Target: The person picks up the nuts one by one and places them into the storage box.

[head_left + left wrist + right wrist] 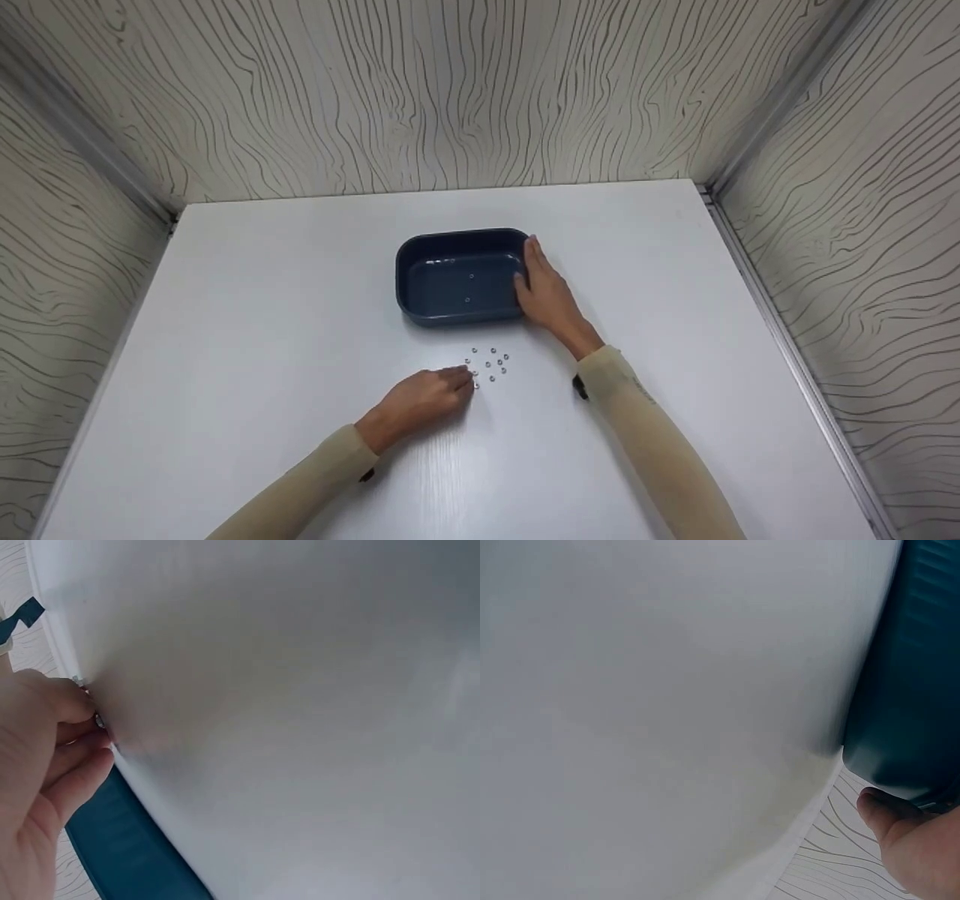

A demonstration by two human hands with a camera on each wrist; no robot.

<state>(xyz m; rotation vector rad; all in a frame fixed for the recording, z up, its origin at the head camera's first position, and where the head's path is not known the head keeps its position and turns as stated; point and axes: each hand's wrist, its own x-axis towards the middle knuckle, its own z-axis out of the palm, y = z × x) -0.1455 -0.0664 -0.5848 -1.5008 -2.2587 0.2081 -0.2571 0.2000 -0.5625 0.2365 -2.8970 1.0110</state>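
A dark blue rectangular plastic box [472, 319] stands on the white table, with two small ring-shaped metal nuts [471, 276] on its floor. At its right end my right hand [551, 296] grips the wall, thumb over the rim on the inside and fingers along the outside. In front of the box several more small metal nuts [493, 350] lie scattered. My left hand [424, 401] is down at the left edge of this group. Its thumb and fingertips close around a small shiny nut [99, 720] in the left wrist view, partly hidden by the fingers.
The white table [285, 315] runs back to a wood-grain patterned wall [450, 97]. Similar panels rise at left and right, with metal rails [795, 337] along the corners and the right table edge.
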